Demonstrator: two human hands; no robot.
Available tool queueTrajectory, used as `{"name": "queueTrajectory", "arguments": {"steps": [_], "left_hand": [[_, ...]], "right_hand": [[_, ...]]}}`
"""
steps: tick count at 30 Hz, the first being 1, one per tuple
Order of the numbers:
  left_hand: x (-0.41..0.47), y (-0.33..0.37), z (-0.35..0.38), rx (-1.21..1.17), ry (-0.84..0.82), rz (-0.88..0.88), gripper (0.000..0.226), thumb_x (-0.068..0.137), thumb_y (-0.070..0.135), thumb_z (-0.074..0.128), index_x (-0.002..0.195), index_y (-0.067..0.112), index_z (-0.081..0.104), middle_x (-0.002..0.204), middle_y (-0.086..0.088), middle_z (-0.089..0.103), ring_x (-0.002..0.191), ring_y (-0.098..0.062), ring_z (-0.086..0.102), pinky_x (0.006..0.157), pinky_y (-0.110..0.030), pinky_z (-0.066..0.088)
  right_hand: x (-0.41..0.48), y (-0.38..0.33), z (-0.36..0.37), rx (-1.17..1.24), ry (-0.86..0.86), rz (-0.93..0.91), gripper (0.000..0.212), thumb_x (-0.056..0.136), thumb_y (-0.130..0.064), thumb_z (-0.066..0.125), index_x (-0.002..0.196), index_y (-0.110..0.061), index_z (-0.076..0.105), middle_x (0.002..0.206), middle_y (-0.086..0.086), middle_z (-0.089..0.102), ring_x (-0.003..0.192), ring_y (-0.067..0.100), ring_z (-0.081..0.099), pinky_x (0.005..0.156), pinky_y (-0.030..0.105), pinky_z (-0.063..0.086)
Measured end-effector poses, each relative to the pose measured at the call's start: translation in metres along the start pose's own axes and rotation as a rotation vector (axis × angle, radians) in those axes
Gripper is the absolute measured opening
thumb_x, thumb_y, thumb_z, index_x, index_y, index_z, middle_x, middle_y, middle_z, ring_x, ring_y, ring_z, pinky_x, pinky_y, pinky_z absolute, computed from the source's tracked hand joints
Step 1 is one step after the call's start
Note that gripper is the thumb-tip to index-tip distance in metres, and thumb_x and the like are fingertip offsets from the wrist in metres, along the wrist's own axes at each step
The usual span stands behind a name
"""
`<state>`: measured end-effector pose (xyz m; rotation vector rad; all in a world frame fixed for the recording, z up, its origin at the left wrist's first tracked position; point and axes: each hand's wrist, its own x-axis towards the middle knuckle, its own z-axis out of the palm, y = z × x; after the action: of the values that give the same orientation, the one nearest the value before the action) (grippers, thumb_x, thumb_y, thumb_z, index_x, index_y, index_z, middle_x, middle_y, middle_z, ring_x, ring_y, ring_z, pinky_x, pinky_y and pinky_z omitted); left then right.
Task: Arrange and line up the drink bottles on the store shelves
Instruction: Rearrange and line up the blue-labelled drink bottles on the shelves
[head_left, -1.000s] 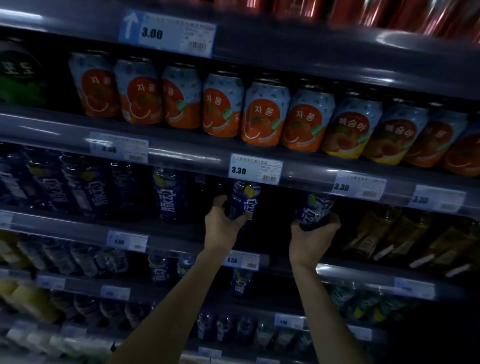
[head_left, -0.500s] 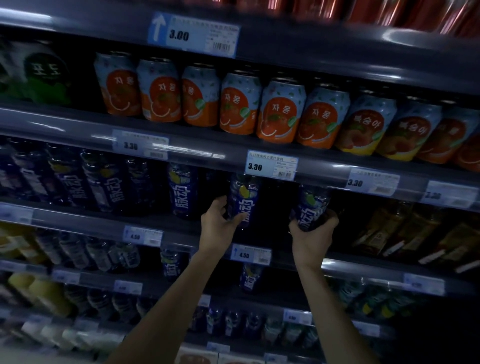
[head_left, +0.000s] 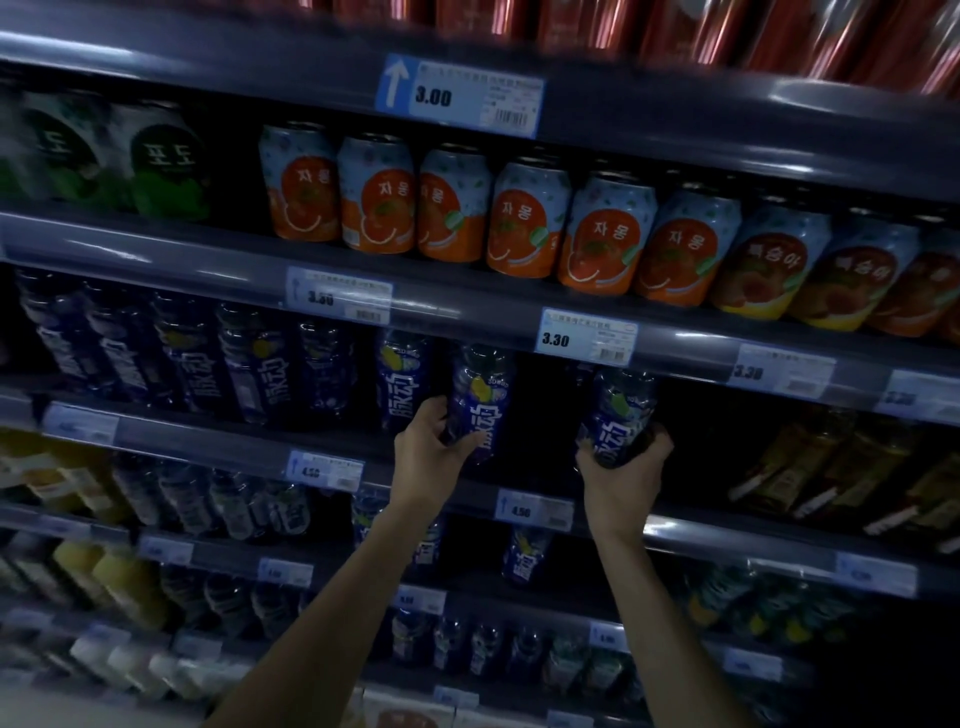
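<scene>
From the head camera, both arms reach up into a dim store shelf (head_left: 467, 317) with a smooth, glossy dark rail. The left hand (head_left: 426, 457) is wrapped around the lower half of a blue bottle (head_left: 480, 400), thumb on the near side and fingers curled behind it. The bottle is clear ribbed plastic under a shiny dark-blue label with white lettering and a yellow fruit picture. Its long axis runs nearly upright, leaning a little to the right at the top, with the cap end hidden under the rail above.

The right hand (head_left: 623, 478) cups the base of a second blue bottle (head_left: 618, 415), fingers closed around its bottom from below. This one has the same plastic body and glossy label, here with a green fruit mark, and it too stands close to upright, top tilted slightly right.

Just left of the left hand stands a row of matching bottles (head_left: 208, 358), blurred. Above both hands sits a row of orange cans (head_left: 524, 223), smooth rounded metal with pale blue tops. A white price tag (head_left: 584, 340) is clipped to the rail above and between the hands. Right of the right hand lie brownish packets (head_left: 831, 467), too dark to read.
</scene>
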<state>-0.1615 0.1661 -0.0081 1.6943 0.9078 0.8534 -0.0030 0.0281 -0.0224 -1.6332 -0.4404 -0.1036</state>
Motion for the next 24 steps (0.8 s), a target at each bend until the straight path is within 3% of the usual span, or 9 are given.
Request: {"name": "queueTrajectory", "arguments": {"steps": [5,8,11,14,16,19,22,24], "left_hand": [[-0.003,0.001,-0.005,0.086,0.006,0.040,0.071,0.077,0.036,0.076,0.137,0.017,0.042,0.129,0.000,0.058,0.119,-0.016,0.052,0.092,-0.024,0.043],[-0.008,-0.004,-0.018,0.080,0.062,0.069,0.060,0.078,0.035,0.075,0.129,0.017,0.050,0.123,0.003,0.060,0.114,-0.013,0.056,0.090,-0.023,0.047],[-0.009,-0.011,-0.036,0.049,0.148,0.081,0.042,0.080,0.032,0.074,0.116,0.022,0.057,0.107,0.011,0.062,0.100,-0.005,0.059,0.082,-0.020,0.050],[-0.005,-0.017,-0.053,0.111,0.267,0.112,0.041,0.081,0.035,0.072,0.116,0.022,0.054,0.106,0.011,0.054,0.096,-0.006,0.053,0.074,-0.014,0.041],[0.001,-0.019,-0.060,0.161,0.311,0.113,0.050,0.081,0.037,0.071,0.122,0.020,0.050,0.115,0.007,0.049,0.100,-0.006,0.046,0.079,-0.018,0.038],[0.011,-0.021,-0.065,0.146,0.291,0.057,0.065,0.081,0.038,0.071,0.134,0.018,0.040,0.131,0.002,0.043,0.114,-0.011,0.043,0.089,-0.022,0.037],[0.021,-0.024,-0.066,0.174,0.254,0.052,0.074,0.080,0.038,0.073,0.139,0.016,0.035,0.139,-0.001,0.040,0.126,-0.019,0.040,0.099,-0.031,0.039],[0.027,-0.026,-0.066,0.174,0.235,0.040,0.078,0.079,0.037,0.074,0.141,0.015,0.033,0.141,-0.003,0.040,0.128,-0.020,0.040,0.102,-0.036,0.039]], "right_hand": [[-0.005,-0.001,0.002,-0.024,0.035,-0.027,0.082,0.075,-0.020,0.080,0.140,-0.020,0.030,0.124,0.000,0.049,0.109,0.010,0.052,0.093,0.021,0.041],[-0.015,-0.006,0.006,-0.072,0.146,-0.081,0.086,0.075,-0.024,0.080,0.142,-0.013,0.028,0.142,0.009,0.036,0.129,0.019,0.039,0.106,0.028,0.032],[-0.030,-0.016,0.015,-0.125,0.207,-0.262,0.077,0.074,-0.022,0.080,0.135,-0.010,0.035,0.147,0.015,0.030,0.134,0.020,0.032,0.106,0.025,0.031],[-0.049,-0.026,0.030,-0.123,0.198,-0.378,0.070,0.076,-0.017,0.077,0.133,-0.008,0.037,0.145,0.017,0.031,0.136,0.017,0.029,0.108,0.017,0.028],[-0.061,-0.032,0.044,-0.106,0.164,-0.398,0.067,0.078,-0.016,0.075,0.132,-0.010,0.037,0.143,0.018,0.033,0.135,0.008,0.027,0.108,0.013,0.025],[-0.073,-0.036,0.064,-0.059,0.051,-0.350,0.065,0.081,-0.018,0.073,0.133,-0.015,0.036,0.137,0.008,0.038,0.129,0.014,0.036,0.107,0.021,0.030],[-0.081,-0.035,0.081,-0.041,-0.083,-0.225,0.069,0.083,-0.025,0.072,0.139,-0.019,0.032,0.134,-0.003,0.038,0.124,0.008,0.039,0.098,0.005,0.029],[-0.083,-0.033,0.090,-0.058,-0.128,-0.144,0.075,0.083,-0.031,0.072,0.143,-0.021,0.028,0.140,-0.002,0.037,0.127,0.008,0.037,0.098,0.006,0.027]]}}
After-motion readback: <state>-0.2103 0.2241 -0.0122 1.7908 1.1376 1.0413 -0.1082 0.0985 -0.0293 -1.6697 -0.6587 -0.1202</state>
